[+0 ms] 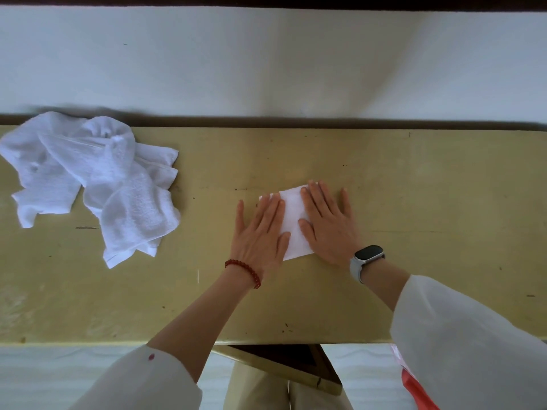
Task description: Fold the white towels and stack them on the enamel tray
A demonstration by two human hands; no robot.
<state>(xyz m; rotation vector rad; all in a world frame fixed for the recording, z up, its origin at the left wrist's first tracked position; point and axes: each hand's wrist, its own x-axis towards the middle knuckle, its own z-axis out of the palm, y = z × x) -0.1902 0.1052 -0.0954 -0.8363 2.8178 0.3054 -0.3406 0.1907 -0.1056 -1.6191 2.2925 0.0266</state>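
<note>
Both hands lie flat on a small folded towel (291, 223) in the middle of the yellow-green table (414, 202). The left hand (259, 232) covers the towel's left side, fingers straight and slightly spread, thumb pointing right across the cloth. The right hand (328, 223) presses the right side the same way, its little finger resting on bare table. Neither grip is closed on anything: the fingers are extended and only press down. A strip of white cloth shows between the two hands, with one corner sticking out near the left wrist.

A loose pile of unfolded white towels (88, 184) sits at the far left of the table, well apart from the hands, crumpled and overlapping; how many there are cannot be told.

The left wrist wears a red bead bracelet (244, 272). The right wrist wears a smartwatch (368, 255) with a dark blank face and a pale strap; no brand or writing can be read on it or anywhere else. Both arms end in loose white sleeves (461, 344). Behind the table runs a pale wall (266, 69).
</note>
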